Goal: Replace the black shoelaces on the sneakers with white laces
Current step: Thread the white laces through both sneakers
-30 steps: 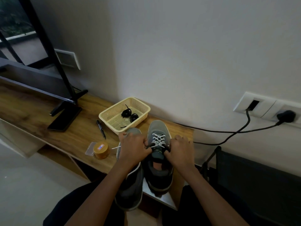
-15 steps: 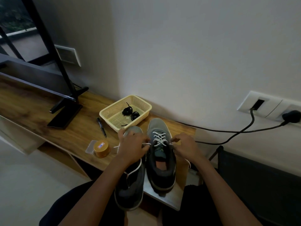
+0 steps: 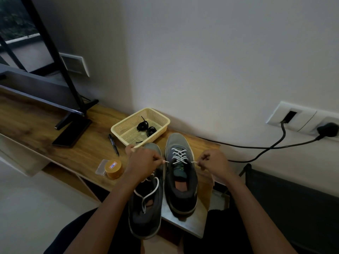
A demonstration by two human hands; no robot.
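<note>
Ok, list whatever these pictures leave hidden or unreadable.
- Head view: front eyelets of the left sneaker, covered by the left hand and its forearm.
- Ends of the white lace past each grip, hidden inside the left hand and the right hand.
- Label on the gold tin, too small to read.
- Monitor, cut off by the left edge.

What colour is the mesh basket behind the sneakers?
The basket is pale yellow; it shows in the head view, the only one.
</note>
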